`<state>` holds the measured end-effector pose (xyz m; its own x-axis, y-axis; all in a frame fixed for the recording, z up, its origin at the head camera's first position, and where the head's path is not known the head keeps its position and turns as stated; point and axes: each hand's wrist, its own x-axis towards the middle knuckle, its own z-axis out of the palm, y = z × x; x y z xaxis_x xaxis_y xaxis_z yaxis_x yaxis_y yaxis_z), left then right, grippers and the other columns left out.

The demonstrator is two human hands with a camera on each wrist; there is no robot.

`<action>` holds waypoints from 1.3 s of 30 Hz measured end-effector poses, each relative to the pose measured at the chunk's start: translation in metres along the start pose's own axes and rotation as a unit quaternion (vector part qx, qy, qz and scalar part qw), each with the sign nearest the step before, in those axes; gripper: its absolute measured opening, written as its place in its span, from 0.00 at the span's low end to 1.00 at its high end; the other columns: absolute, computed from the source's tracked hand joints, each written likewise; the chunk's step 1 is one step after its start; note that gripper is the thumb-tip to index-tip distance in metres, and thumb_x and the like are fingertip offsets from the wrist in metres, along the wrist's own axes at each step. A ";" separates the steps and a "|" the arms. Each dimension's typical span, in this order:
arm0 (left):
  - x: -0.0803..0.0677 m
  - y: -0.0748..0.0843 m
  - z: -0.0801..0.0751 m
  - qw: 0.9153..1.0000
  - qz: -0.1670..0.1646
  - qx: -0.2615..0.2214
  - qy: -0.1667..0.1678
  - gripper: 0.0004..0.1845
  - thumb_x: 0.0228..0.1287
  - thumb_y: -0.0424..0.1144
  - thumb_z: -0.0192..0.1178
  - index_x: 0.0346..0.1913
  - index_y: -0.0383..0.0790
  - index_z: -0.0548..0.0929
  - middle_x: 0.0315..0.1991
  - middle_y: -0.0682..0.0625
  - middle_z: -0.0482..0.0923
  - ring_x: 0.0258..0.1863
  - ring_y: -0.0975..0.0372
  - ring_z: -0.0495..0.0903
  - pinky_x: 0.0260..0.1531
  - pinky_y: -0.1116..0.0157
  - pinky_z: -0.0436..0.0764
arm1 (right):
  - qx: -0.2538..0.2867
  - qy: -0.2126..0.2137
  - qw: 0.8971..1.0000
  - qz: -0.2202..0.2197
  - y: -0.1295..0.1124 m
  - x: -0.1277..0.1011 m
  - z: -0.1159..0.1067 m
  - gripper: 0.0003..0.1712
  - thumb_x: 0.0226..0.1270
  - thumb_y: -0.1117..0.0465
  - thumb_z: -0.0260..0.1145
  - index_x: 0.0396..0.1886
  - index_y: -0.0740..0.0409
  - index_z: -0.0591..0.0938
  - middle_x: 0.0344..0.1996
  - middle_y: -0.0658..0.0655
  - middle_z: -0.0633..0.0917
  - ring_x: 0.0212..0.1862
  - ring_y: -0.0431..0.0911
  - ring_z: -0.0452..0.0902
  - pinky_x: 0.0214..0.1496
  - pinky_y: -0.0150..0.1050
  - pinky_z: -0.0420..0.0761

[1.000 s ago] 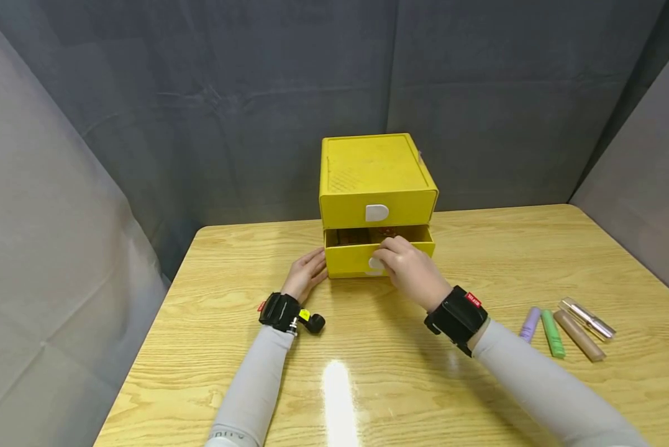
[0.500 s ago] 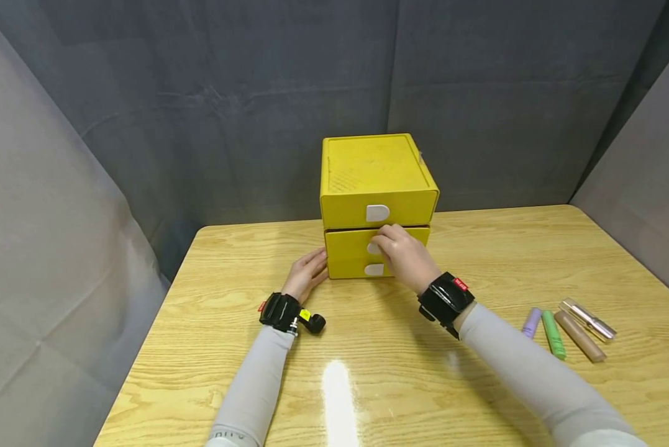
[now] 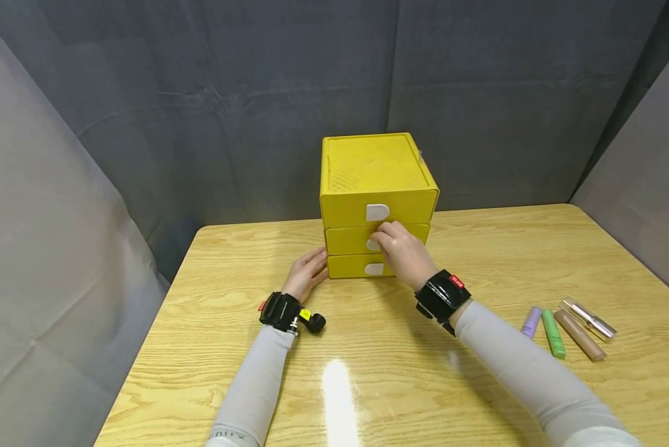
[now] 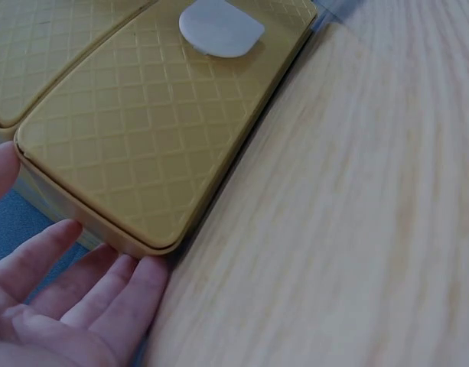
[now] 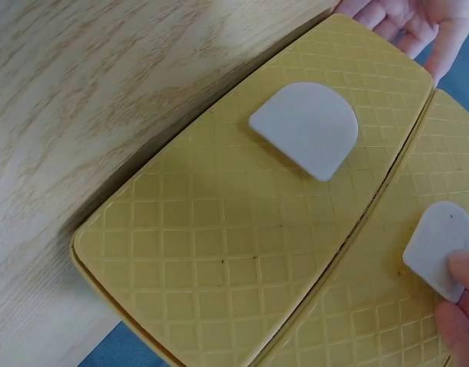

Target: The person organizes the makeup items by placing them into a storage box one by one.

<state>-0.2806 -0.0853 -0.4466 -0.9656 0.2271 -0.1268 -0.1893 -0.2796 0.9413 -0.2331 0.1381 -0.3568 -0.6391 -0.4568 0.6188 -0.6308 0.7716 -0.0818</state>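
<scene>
Head view: a closed yellow plastic three-drawer box (image 3: 377, 164) stands far on the wooden surface (image 3: 390, 347); the left hand (image 3: 306, 273), fingers extended, touches its left side; the right hand (image 3: 407, 254) pinches its middle rounded white tab (image 5: 434, 245).

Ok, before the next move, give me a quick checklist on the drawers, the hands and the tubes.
1. Top drawer shut: ok, no gap showing.
2. Middle drawer shut: ok, its front looks level with the bottom drawer.
3. Left hand clear of the fronts: ok, fingers at the side of the yellow unit.
4. Right hand off the middle handle: not ok, fingers are on it.
5. Purple tube, green tube and brown tube out of the drawers' path: ok, off to the right.
6. Drawer contents: cannot tell, hidden.
</scene>
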 end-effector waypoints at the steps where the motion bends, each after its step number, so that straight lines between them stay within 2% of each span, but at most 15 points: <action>1: 0.000 0.000 0.000 1.000 0.001 0.001 -0.001 0.26 0.68 0.39 0.52 0.66 0.32 0.62 0.64 0.39 0.62 0.63 0.52 0.63 0.61 0.56 0.66 | 0.000 0.001 1.000 -0.001 0.000 0.000 0.000 0.12 0.51 0.77 0.65 0.37 0.66 0.82 0.37 0.57 0.78 0.39 0.48 0.71 0.36 0.37 0.79; 11: 0.000 0.001 0.000 1.000 0.002 0.000 -0.001 0.26 0.68 0.39 0.52 0.65 0.32 0.63 0.64 0.39 0.63 0.63 0.52 0.64 0.60 0.56 0.66 | 0.002 -0.004 1.000 -0.006 0.000 0.001 -0.002 0.13 0.51 0.76 0.66 0.39 0.66 0.82 0.37 0.57 0.78 0.39 0.48 0.72 0.34 0.36 0.79; 19: -0.001 0.000 -0.001 1.000 0.001 0.004 -0.006 0.26 0.68 0.39 0.51 0.66 0.33 0.62 0.65 0.40 0.62 0.63 0.52 0.63 0.61 0.56 0.66 | 0.013 0.006 0.999 -0.042 -0.016 -0.003 -0.007 0.21 0.49 0.72 0.70 0.46 0.63 0.80 0.38 0.57 0.80 0.37 0.48 0.75 0.37 0.37 0.78; 24: -0.001 0.001 -0.001 1.000 0.002 0.003 -0.010 0.27 0.68 0.40 0.52 0.66 0.32 0.62 0.65 0.39 0.62 0.63 0.52 0.63 0.61 0.56 0.66 | 0.021 -0.037 0.999 -0.030 -0.023 -0.012 -0.003 0.21 0.49 0.69 0.71 0.46 0.63 0.80 0.42 0.58 0.81 0.43 0.49 0.77 0.42 0.40 0.80; 31: -0.001 0.003 -0.002 1.000 0.002 0.009 -0.013 0.28 0.68 0.40 0.52 0.67 0.33 0.61 0.65 0.40 0.62 0.63 0.53 0.63 0.60 0.57 0.67 | 0.002 -0.118 0.993 0.011 -0.023 -0.020 0.011 0.18 0.47 0.71 0.71 0.43 0.63 0.82 0.39 0.57 0.79 0.42 0.50 0.77 0.36 0.42 0.81; 39: -0.001 0.003 -0.001 1.000 0.002 0.005 -0.010 0.28 0.67 0.40 0.52 0.66 0.33 0.62 0.65 0.40 0.62 0.63 0.53 0.63 0.60 0.56 0.66 | -0.022 -0.136 0.990 0.030 -0.016 -0.023 0.027 0.15 0.50 0.74 0.67 0.40 0.63 0.82 0.36 0.56 0.77 0.40 0.50 0.75 0.35 0.42 0.81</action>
<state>-0.2798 -0.0871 -0.4442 -0.9627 0.2440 -0.1166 -0.1833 -0.2720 0.9447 -0.2202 0.1245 -0.3908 -0.7741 -0.5068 0.3794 -0.5718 0.8169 -0.0753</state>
